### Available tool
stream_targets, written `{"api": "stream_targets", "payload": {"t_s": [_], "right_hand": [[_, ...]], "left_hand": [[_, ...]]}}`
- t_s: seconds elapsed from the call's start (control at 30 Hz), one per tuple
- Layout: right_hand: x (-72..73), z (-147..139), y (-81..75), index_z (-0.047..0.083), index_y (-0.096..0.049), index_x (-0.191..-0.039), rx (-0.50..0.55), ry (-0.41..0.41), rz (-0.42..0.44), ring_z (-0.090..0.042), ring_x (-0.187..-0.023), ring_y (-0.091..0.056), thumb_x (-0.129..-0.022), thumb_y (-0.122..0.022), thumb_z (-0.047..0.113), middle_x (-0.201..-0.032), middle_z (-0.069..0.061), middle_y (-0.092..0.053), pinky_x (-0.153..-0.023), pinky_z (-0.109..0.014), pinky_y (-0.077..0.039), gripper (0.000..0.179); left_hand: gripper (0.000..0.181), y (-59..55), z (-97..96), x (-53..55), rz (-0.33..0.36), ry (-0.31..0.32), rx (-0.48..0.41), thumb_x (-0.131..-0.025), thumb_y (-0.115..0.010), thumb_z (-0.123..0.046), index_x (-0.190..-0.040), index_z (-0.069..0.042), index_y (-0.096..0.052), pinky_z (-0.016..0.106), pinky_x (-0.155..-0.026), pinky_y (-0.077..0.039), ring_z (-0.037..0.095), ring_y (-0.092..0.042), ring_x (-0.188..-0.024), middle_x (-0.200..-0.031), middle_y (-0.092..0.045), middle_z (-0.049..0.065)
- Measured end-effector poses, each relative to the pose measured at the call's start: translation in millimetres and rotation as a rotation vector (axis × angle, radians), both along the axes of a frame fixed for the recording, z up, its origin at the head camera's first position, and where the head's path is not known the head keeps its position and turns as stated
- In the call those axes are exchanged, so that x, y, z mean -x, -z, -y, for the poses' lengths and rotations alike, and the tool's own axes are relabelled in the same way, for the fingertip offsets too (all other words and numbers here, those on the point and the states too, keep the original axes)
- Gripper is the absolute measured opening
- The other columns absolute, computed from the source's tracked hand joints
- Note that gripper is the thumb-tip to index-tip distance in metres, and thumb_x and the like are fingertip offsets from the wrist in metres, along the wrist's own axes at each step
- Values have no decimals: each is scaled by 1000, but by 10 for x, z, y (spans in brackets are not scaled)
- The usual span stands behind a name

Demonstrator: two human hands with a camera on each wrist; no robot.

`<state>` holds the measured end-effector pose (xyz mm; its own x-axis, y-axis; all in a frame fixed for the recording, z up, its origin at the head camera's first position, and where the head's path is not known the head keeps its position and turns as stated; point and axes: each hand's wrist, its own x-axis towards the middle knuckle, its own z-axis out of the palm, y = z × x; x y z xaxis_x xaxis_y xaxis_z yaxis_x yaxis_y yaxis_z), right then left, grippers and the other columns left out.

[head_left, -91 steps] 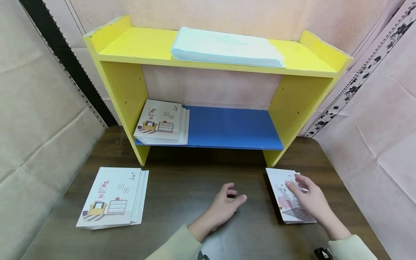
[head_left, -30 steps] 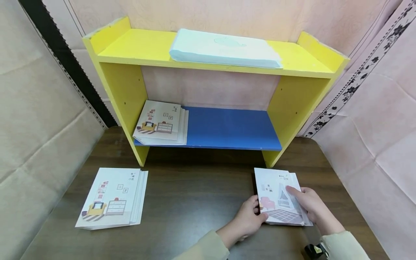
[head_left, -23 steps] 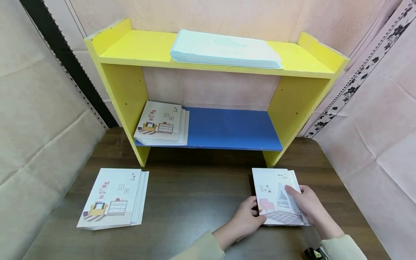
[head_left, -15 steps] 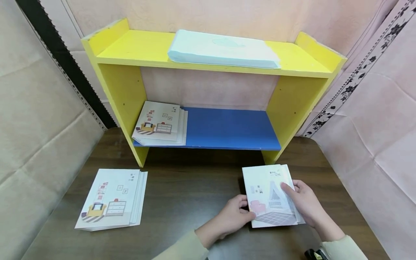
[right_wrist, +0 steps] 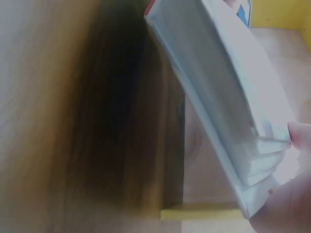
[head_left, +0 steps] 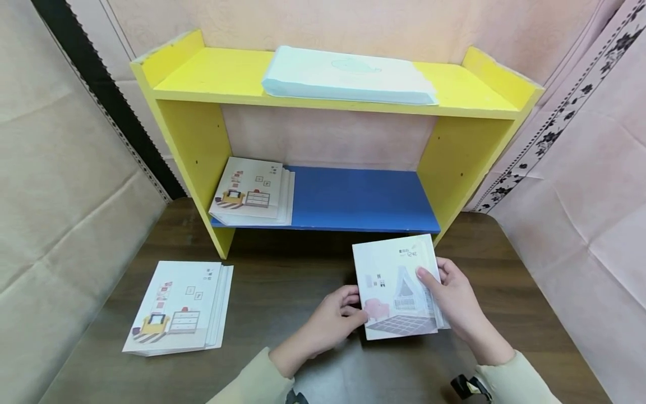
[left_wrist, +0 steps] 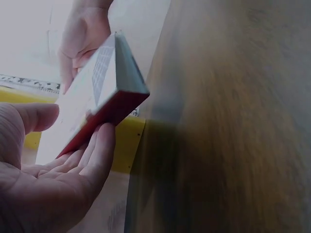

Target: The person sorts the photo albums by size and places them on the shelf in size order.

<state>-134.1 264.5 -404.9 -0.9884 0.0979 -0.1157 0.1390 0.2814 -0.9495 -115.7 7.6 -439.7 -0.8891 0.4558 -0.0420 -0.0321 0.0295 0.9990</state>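
Cloth on the left (head_left: pixel 65 157): pale and creased, with a black strip (head_left: pixel 108 101) along its far edge.
Table books (head_left: pixel 176 308): we see this stack lying flat on the brown table (head_left: pixel 282 292), slightly fanned to the right, a yellow chair pictured on the cover.
Shelf books (head_left: pixel 247 191): a stack with the same cover lies at the left end of the blue board (head_left: pixel 358 196), inside the yellow shelf (head_left: pixel 187 163).
Left hand (head_left: pixel 333 317): we see it holding the left side of the held books (head_left: pixel 398 286), fingers curled along the red spine, thumb at the front cover.
Pack (head_left: pixel 348 76): white and pale blue, flat on the shelf's top.
Held books: tilted above the table, in front of the shelf, between our 2 hands.
Right hand (head_left: pixel 456 297): narrow grip on the right edge, thumb on the cover, fingers behind.
Wristband (head_left: pixel 469 387): dark, beside the pale sleeve (head_left: pixel 515 381).
Cloth on the right (head_left: pixel 580 269): pale, with a flowered strip (head_left: pixel 550 134).
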Motion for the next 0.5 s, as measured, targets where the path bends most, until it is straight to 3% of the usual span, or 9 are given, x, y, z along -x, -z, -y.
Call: {"api": "stream_targets", "payload": {"t_s": [0.17,0.3,0.5], "right_hand": [[49,150,-58,7,-41,-134,34,-2,-44,-22,-85,-69,-92,-65,38,-122,-16,-62,-68,-38,-57,57],[94,308,-121,9,-42,-134,120,-1,-59,-23,-88,-69,-92,-67,35,-122,-14,-62,-71,-38,-57,55],[158,544,-192,11,-42,-135,202,-12,-71,-25,-91,-67,-92,-66,33,-120,-12,-63,-74,-38,-57,54]], "left_hand": [[46,14,51,23,-13,-47,-5,-91,-67,-12,-133,-6,-49,30,-80,-53,19,-63,-98,-118,-63,7],[45,29,81,33,-41,-57,-14,-91,-68,-15,-131,-8,-48,30,-79,-53,18,-63,-100,-114,-65,5],[46,30,111,23,-112,-116,-21,-92,-69,-23,-131,-16,-46,30,-81,-53,14,-64,-99,-114,-65,-1]]}}
